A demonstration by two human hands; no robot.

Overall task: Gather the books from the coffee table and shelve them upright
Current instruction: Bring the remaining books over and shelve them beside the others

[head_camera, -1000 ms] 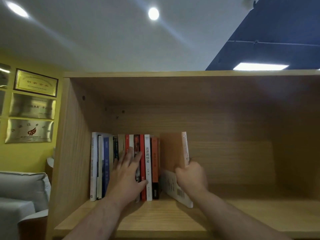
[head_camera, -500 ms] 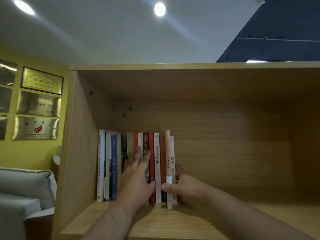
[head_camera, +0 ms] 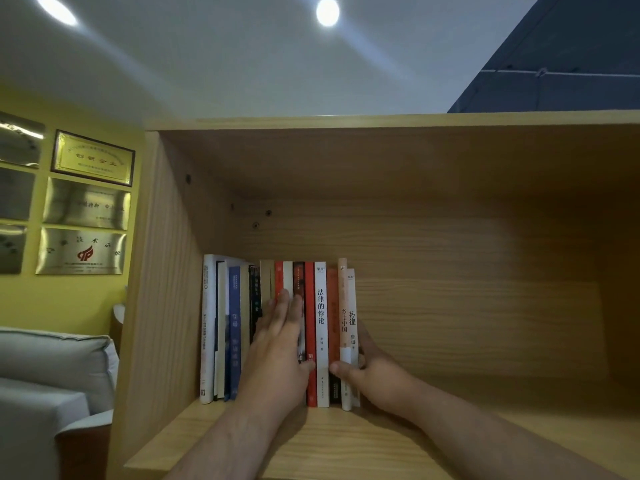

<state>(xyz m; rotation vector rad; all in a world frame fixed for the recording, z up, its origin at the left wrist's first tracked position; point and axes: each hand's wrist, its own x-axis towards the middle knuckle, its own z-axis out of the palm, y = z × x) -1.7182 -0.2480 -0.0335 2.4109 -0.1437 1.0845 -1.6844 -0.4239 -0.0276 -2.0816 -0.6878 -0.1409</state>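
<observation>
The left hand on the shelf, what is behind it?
The row of books stands behind the left hand: tops of a red spine, a white spine and a dark spine show above it. Their lower parts are covered.

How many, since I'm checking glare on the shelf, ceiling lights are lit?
2. One ceiling light shines above the bookshelf, near the top middle; a second ceiling light sits at the top left corner. More may lie outside the view.

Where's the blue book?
Head view: the blue book stands upright near the row's left end, left of the left hand, on the wooden shelf.
</observation>
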